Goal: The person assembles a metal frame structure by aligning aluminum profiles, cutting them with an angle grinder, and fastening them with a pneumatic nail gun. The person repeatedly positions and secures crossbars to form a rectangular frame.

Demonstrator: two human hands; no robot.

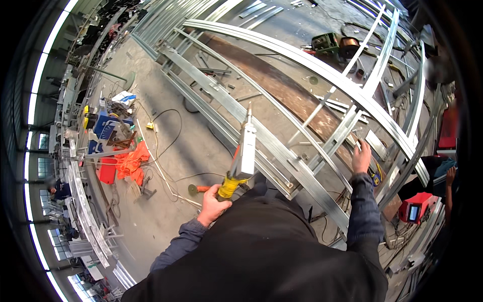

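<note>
My left hand (pixel 214 205) is closed round the yellow-wrapped handle of a welding gun (pixel 246 151). The gun has a white box-shaped body and a thin copper-coloured tip, which points up and away from me. Beneath it lies a long flat silver metal beam (pixel 282 146), part of a frame of metal profiles. My right hand (pixel 361 158) reaches forward over the frame's right part, fingers curled; a small pale thing seems to be at the fingertips, too small to make out. Just below that hand sits a blue and yellow tape measure (pixel 376 177).
Curved silver rails (pixel 302 58) span the frame's far side, above a rusty plate (pixel 266 75). On the left floor lie orange cloth (pixel 133 163), cables and an orange-handled grinder (pixel 201 189). A red welding helmet (pixel 418 207) is at right, near another person's hand (pixel 451 176).
</note>
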